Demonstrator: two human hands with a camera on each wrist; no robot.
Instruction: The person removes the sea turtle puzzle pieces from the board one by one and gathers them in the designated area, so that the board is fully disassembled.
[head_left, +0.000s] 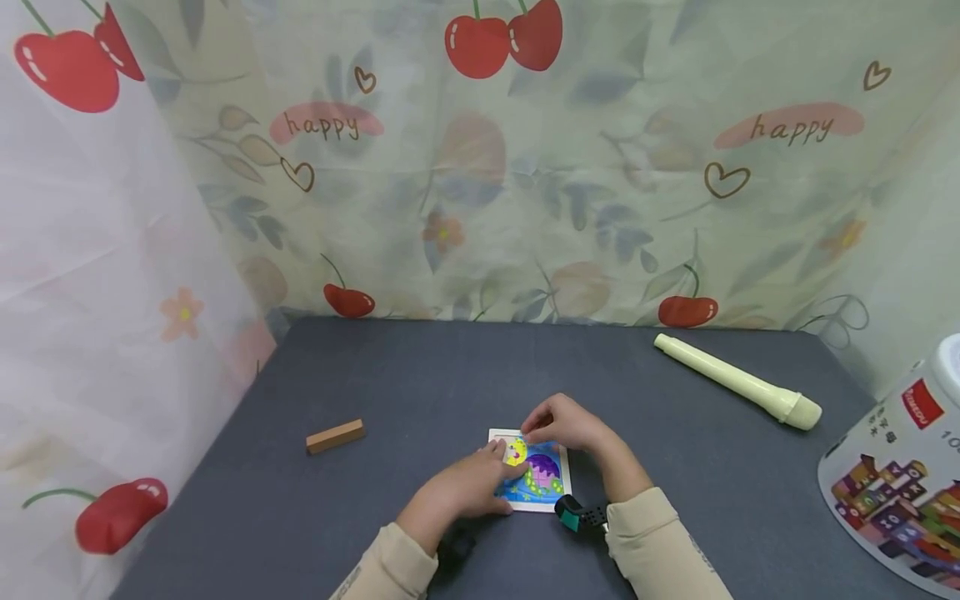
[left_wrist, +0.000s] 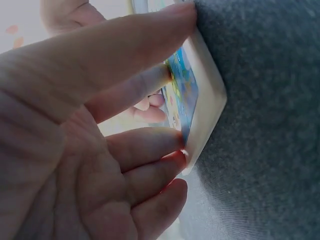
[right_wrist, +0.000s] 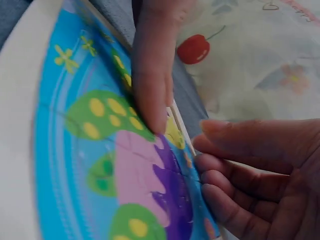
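A square jigsaw puzzle (head_left: 542,492) in a pale wooden frame lies on the dark table, with a purple, pink, green and yellow cartoon picture on blue. My left hand (head_left: 476,482) rests along its left side, fingers spread. In the left wrist view its thumb (left_wrist: 165,22) touches the frame, one fingertip presses the picture and others meet the edge. My right hand (head_left: 570,425) is at the far edge of the puzzle. In the right wrist view its curled fingers (right_wrist: 232,187) and thumb grip the frame's rim; whether a loose piece is between them is hidden.
A brown wooden block (head_left: 334,437) lies to the left on the table (head_left: 420,367). Toward the back right is a cream microphone-shaped object (head_left: 738,379). A large white printed tub (head_left: 900,475) stands at the right edge. Patterned cloth (head_left: 540,225) hangs behind the table.
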